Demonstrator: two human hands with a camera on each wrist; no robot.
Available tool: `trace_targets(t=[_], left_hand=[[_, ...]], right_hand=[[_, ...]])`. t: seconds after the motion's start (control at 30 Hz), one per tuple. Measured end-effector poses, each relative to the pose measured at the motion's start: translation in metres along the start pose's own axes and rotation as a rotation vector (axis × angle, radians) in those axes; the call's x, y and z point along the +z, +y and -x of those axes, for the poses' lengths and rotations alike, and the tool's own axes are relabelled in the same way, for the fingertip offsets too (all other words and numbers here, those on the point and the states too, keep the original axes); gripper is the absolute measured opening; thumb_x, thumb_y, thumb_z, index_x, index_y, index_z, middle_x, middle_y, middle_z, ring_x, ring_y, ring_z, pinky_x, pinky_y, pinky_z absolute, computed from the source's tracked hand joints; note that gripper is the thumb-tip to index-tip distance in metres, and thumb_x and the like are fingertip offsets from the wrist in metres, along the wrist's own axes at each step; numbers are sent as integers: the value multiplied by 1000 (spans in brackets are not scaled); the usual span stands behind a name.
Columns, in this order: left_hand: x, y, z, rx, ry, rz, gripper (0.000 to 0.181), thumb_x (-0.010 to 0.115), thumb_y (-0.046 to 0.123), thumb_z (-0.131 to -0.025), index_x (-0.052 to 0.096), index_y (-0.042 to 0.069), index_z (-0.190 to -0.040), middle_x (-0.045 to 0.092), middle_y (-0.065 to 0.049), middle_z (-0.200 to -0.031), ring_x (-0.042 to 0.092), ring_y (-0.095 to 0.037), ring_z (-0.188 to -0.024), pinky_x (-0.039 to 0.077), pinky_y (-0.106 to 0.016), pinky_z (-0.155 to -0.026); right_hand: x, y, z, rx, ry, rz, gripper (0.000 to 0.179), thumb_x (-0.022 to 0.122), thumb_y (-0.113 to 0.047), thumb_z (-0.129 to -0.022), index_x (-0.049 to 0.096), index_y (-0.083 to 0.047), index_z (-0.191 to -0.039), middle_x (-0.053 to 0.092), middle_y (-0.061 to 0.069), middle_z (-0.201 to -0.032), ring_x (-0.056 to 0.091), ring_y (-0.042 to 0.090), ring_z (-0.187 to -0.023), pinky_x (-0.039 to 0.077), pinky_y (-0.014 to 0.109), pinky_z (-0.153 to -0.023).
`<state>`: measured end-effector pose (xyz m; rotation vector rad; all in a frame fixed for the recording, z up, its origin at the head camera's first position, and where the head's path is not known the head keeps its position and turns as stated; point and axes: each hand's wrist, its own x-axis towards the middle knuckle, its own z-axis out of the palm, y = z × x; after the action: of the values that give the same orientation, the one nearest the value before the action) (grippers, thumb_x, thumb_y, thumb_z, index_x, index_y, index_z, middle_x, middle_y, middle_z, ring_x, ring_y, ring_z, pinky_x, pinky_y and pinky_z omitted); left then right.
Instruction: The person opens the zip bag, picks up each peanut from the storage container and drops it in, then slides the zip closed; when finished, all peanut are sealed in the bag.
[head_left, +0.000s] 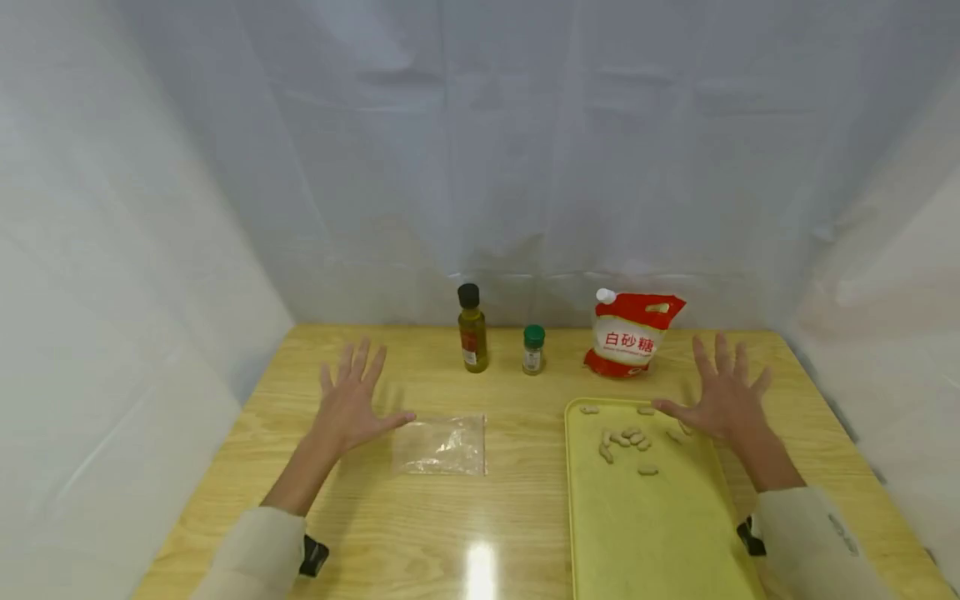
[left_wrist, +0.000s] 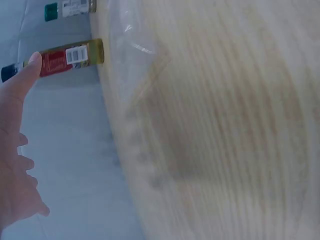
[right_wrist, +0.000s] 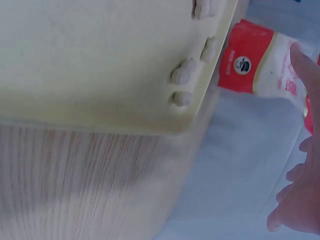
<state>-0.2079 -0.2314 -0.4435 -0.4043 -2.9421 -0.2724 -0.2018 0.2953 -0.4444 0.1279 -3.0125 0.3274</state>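
Note:
My left hand [head_left: 352, 410] hovers over the left part of the table with its fingers spread, holding nothing. Its thumb points toward a clear plastic bag [head_left: 441, 446] that lies flat on the wood. Over the upper right corner of a yellow tray [head_left: 645, 533], my right hand [head_left: 729, 402] is spread the same way, also holding nothing. Several peanuts [head_left: 648, 470] lie scattered in the tray's far half, a few partly hidden by the right hand. In the right wrist view, some peanuts [right_wrist: 182, 98] sit close to the tray's edge.
Along the table's back stand a dark-capped oil bottle [head_left: 473, 337], a small green-lidded jar [head_left: 533, 350] and a red and white bag of sugar [head_left: 628, 337]. Pale sheeting [head_left: 495, 167] hangs behind the wooden table [head_left: 517, 500] and on both sides.

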Motion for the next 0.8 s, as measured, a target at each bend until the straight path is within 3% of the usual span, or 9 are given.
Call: trace_targets(t=[0.13, 0.33, 0.63, 0.8], left_hand=[[10, 7, 7, 38, -11, 33, 111, 67, 67, -70, 20, 9, -151, 10, -19, -158, 5, -42, -145, 11, -75, -106], [22, 20, 12, 98, -36, 63, 108, 69, 65, -69, 25, 7, -150, 15, -20, -157, 11, -43, -144, 16, -74, -105], [36, 39, 16, 199, -231, 231, 104, 75, 54, -72, 24, 10, -150, 20, -14, -158, 19, -37, -144, 17, -66, -111], [43, 45, 15, 213, -304, 215, 103, 76, 56, -69, 31, 8, -148, 25, -16, -155, 23, -39, -142, 17, -65, -112]], right_hand=[[5, -10, 5, -37, -7, -21, 115, 61, -70, -74, 5, -7, -153, -2, 30, -155, 3, 58, -137, 4, 84, -94], [16, -31, 13, -106, -45, -150, 111, 69, -60, -74, 11, -6, -152, 5, 31, -155, 9, 57, -137, 10, 81, -97], [30, -64, 21, -154, -130, -318, 108, 70, -57, -76, 15, -3, -151, 11, 26, -156, 17, 51, -139, 28, 71, -101], [35, -82, 23, -165, -165, -374, 102, 68, -57, -78, 20, -3, -150, 17, 26, -155, 21, 49, -139, 28, 69, -103]])
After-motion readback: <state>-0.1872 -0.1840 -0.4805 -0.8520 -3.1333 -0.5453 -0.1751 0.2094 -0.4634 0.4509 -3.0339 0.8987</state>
